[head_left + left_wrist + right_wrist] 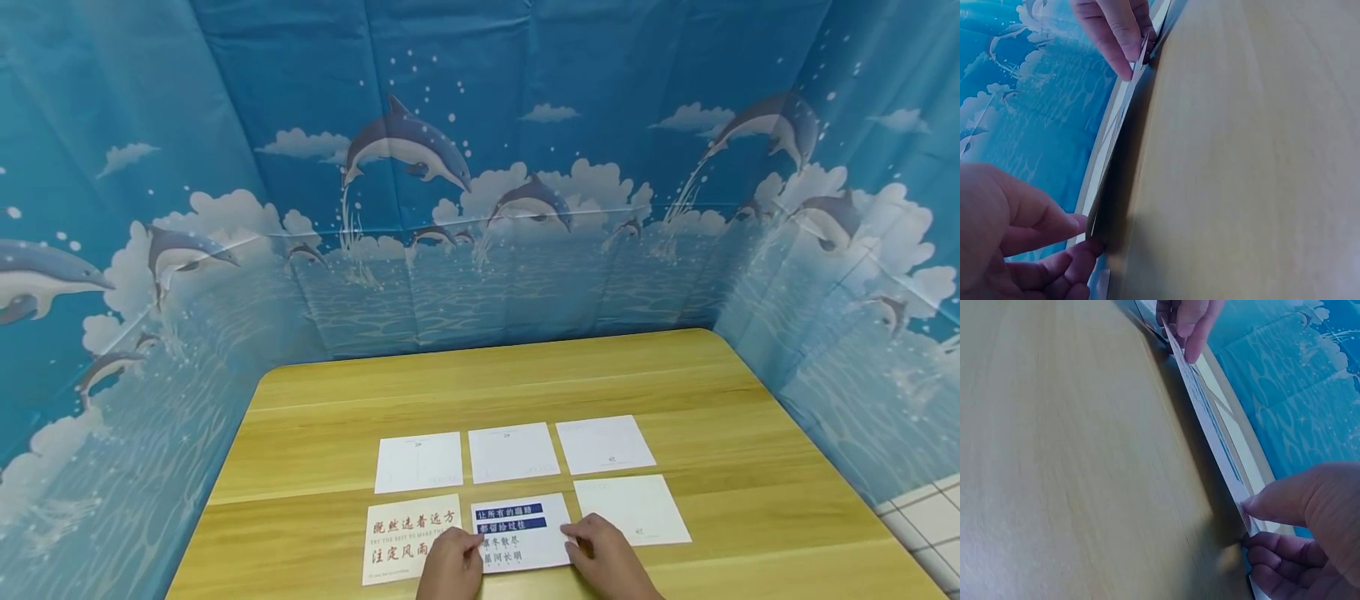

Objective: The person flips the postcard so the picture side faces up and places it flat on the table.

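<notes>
A white postcard (536,546) with two dark blue text bands and dark lettering lies between my hands in the head view. My left hand (452,567) pinches its left edge between thumb and fingers. At the right edge, my right hand (609,560) pinches it the same way. Seen edge-on in the right wrist view, the postcard (1210,428) is lifted a little over the tabletop, with a shadow beneath. A cream postcard (405,533) with red lettering lies to the left, its lower right corner hidden by my left hand.
Behind, three white cards lie in a row: left (418,462), middle (513,452) and right (606,444). Another white card (633,510) lies just right of the held one. The wooden table (300,433) ends at a blue dolphin curtain (480,283) on several sides.
</notes>
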Available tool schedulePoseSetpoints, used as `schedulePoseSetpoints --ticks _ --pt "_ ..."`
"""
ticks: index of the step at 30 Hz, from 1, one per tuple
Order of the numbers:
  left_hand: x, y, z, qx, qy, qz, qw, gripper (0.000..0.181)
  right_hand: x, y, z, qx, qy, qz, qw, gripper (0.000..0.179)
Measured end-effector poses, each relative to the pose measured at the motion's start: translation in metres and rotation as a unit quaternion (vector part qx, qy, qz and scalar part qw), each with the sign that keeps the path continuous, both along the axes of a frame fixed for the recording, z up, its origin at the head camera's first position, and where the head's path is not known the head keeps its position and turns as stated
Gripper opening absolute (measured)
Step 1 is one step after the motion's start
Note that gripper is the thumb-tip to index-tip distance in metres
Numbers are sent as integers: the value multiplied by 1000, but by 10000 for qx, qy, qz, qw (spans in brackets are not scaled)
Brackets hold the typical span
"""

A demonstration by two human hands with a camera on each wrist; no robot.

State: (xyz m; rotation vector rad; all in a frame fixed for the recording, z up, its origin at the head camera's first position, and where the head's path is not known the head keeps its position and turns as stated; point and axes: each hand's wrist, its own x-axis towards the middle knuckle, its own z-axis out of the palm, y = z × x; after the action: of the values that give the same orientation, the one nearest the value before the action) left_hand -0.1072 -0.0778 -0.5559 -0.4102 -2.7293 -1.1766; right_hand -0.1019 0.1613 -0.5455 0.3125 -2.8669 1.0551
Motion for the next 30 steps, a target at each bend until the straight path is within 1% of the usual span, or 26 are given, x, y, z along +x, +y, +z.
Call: schedulePoseSetpoints --ticks 2,4,8,12,16,21,25,27,30 --pt "-1 1 1 -139 77 35 9999 17 -1 -2 1 54 -57 -31 10000 17" --pt "-1 3 2 -264 41 121 9996 17 -2 -3 3 92 -132 -88 9998 17" --pt "-2 8 6 -408 -252 397 9981 17 -4 -7 7 145 -380 -309 9987 16" --pt "-2 13 11 -421 -370 695 9960 17 -6 -11 9 220 -465 -490 9975 16" --pt "-2 17 11 -459 -268 882 9947 16 -7 -12 10 331 -349 -568 9972 15" --pt "-2 20 11 -523 19 1016 9935 15 -7 -15 10 392 -289 -693 9964 15" --pt "-2 23 10 -613 172 1088 9920 14 -6 -17 10 348 -319 -825 9955 15" --pt "-2 24 10 -664 179 1094 9916 14 -6 -18 10 334 -362 -875 9949 14" --pt "-2 24 9 -726 68 1058 9917 14 -5 -19 10 338 -463 -955 9938 14"
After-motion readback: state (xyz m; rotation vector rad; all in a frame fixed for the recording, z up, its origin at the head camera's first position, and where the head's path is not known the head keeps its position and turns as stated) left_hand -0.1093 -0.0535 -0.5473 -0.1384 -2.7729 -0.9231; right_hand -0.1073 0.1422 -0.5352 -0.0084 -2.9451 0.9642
